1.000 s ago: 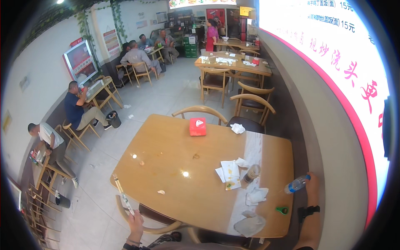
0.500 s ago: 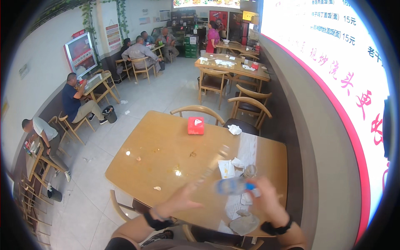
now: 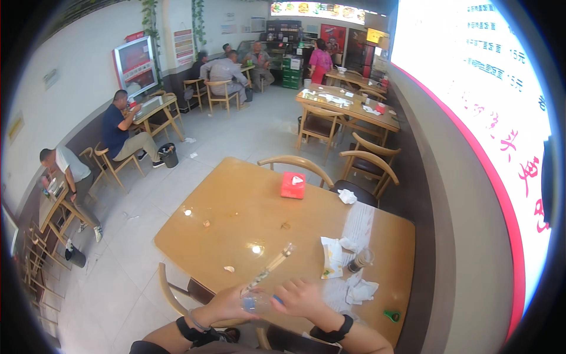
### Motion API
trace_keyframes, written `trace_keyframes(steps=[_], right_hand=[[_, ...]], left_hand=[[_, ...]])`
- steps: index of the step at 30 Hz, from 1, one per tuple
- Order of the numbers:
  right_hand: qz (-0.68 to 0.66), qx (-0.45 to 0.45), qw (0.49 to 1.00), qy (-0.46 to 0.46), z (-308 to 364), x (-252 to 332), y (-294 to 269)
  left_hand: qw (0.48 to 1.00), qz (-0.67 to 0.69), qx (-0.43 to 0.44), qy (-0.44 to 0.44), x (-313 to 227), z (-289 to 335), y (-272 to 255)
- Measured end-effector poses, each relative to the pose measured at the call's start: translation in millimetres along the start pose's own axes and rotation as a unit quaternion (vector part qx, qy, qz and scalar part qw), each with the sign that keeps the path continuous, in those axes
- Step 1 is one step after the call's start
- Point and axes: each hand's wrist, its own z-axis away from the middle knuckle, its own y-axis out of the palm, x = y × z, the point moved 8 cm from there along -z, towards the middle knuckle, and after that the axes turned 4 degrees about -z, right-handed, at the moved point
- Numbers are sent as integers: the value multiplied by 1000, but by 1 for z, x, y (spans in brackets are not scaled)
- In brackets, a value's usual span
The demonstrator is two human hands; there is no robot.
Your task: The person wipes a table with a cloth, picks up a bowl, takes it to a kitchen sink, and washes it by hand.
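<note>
In front of me at the table's near edge, my left hand is closed round a small clear plastic bottle with blue on it. Pale patterned sticks like chopsticks slant up and right from the same hand. My right hand is pinched at a blue cap, beside the bottle. Whether the cap is still on the bottle I cannot tell.
On the wooden table are a red tissue box, crumpled tissues, a small glass jar with dark contents and a green object. Chairs stand around. Seated people are at the left tables.
The bottle has moved from my right hand, on the right, to my left hand near the table edge. My right hand has come left to the blue cap. The view has shifted slightly.
</note>
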Motion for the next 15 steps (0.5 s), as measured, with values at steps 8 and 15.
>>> trace_keyframes(steps=[8,15], right_hand=[[-249,195,867,385,-68,-8,159],[-323,256,835,364,-160,44,241]], left_hand=[[921,-203,-332,-27,74,51,-91],[895,-218,-387,-28,174,82,-189]])
